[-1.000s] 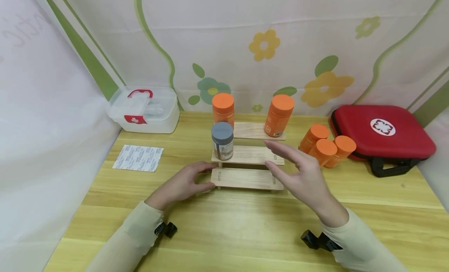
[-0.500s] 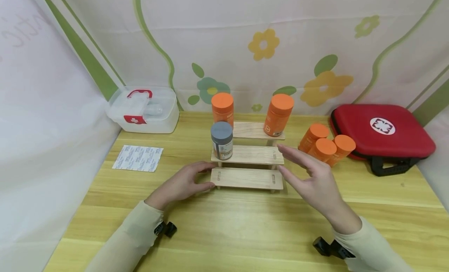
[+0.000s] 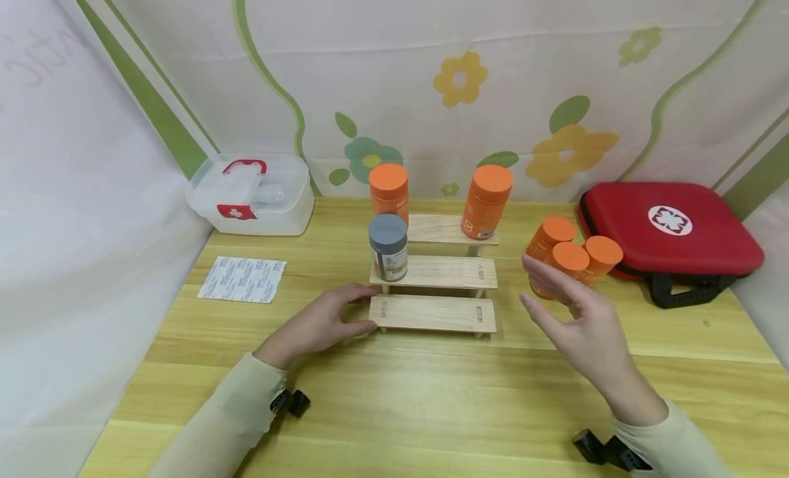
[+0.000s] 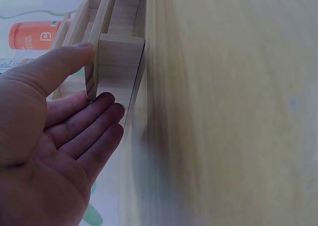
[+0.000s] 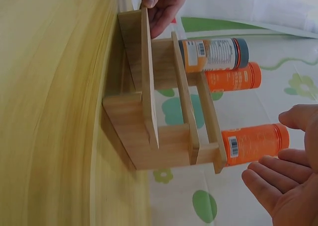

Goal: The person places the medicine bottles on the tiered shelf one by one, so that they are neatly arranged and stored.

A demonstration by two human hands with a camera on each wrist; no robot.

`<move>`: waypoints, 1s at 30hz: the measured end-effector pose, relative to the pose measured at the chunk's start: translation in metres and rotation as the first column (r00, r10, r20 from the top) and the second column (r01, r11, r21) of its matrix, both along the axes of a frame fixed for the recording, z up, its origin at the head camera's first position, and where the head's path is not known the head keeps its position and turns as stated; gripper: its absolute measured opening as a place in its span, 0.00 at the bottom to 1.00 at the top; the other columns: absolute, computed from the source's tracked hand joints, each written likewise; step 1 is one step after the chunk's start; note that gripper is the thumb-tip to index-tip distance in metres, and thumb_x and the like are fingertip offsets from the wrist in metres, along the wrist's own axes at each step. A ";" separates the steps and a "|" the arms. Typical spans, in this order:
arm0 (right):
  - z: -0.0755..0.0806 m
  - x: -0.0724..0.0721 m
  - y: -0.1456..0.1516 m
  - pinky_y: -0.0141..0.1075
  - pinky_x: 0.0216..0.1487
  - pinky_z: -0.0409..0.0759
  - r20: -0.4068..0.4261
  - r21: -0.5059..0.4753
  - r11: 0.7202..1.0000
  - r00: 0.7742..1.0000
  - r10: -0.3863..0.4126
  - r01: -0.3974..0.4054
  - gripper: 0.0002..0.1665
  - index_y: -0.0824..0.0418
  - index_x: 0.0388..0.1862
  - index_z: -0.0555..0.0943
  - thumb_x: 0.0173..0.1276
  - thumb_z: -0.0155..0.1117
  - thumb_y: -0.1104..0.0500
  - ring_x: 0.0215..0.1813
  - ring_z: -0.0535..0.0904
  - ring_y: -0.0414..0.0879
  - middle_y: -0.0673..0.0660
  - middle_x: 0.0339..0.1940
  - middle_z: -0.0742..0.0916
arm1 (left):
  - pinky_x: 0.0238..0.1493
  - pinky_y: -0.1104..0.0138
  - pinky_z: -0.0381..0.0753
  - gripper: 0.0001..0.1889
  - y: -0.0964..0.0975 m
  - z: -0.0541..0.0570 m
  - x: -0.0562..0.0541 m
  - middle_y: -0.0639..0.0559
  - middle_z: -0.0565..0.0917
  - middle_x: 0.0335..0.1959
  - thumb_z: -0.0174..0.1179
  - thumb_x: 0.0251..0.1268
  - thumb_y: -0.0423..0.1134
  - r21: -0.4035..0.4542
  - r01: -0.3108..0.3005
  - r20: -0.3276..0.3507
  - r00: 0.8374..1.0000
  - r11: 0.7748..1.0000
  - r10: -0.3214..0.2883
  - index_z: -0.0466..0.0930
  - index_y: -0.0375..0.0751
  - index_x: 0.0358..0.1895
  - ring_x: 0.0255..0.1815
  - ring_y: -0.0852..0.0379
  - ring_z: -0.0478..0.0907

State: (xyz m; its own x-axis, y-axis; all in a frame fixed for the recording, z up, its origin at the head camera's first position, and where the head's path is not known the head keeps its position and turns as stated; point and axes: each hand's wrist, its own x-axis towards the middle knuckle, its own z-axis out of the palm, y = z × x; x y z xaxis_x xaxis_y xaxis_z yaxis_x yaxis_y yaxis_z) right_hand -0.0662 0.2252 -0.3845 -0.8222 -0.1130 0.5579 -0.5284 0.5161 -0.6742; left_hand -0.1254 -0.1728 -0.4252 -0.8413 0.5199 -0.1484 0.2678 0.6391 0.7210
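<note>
A three-step wooden display rack [image 3: 433, 313] stands on the table. My left hand [image 3: 320, 325] holds the left end of its lowest step, the thumb at the front edge and the fingers reaching behind and below, as the left wrist view shows. A grey-lidded jar [image 3: 388, 248] stands at the left of the middle step. Two orange jars [image 3: 487, 203] are on the top step, one at each end. My right hand [image 3: 582, 331] hovers, thumb and fingers spread and holding nothing, beside a cluster of three orange jars [image 3: 568, 259], partly covering them in the head view.
A red first-aid case [image 3: 672, 224] lies behind the cluster at the right. At the back left sits a clear plastic box [image 3: 259, 197] with a red handle. A white printed packet [image 3: 242, 279] lies in front of it. A floral curtain hangs behind.
My right hand has moved rightward, away from the rack and over to the orange jar cluster. The left hand stays on the rack's lowest step.
</note>
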 end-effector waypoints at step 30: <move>-0.018 0.001 0.056 0.14 0.54 0.81 0.262 -0.121 0.896 0.884 -0.387 0.428 0.24 0.62 0.68 0.85 0.74 0.72 0.66 0.55 0.87 0.25 0.40 0.59 0.91 | 0.79 0.45 0.76 0.32 -0.001 -0.001 0.000 0.47 0.81 0.74 0.72 0.74 0.49 0.009 0.007 -0.002 1.000 1.000 -0.007 0.76 0.47 0.77 0.76 0.44 0.77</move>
State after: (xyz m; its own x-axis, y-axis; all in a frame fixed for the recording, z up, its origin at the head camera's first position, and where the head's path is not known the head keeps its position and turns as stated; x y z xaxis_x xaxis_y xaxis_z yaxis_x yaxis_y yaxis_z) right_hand -0.0657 0.2817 -0.4022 -0.8798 0.3395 0.3328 -0.1199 0.5189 -0.8464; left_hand -0.1258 -0.1736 -0.4264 -0.8380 0.5268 -0.1423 0.2733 0.6309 0.7261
